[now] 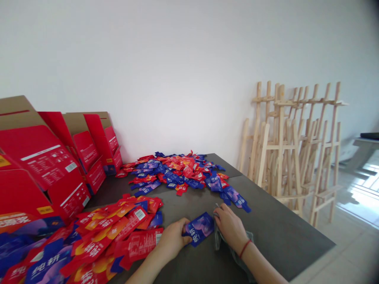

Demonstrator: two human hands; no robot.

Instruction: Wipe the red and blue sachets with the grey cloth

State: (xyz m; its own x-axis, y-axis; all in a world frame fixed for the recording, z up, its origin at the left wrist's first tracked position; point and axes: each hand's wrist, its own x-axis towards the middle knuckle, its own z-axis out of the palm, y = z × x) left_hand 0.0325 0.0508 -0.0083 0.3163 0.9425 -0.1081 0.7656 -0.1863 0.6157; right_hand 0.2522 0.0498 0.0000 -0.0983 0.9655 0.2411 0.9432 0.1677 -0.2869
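My left hand (pixel 174 239) pinches the left end of a blue packet (pixel 200 228) with white characters, held low over the dark table. Just right of the packet, my right hand (pixel 230 225), with a red string on its wrist, is closed on a crumpled grey cloth (pixel 219 241) that trails below the palm and forearm. Beside my left hand lies a near pile of red and blue packets (pixel 130 232). A second packet pile (pixel 177 169) spreads across the back of the table, with a few blue packets (pixel 235 196) at its right end.
Open red cardboard boxes (pixel 56 169) stand along the left side, the nearest with packets before it. The dark table (pixel 275 232) ends in a slanting edge at the right. Wooden easels (pixel 280 150) lean by the white wall beyond it. A grey table (pixel 363 148) stands far right.
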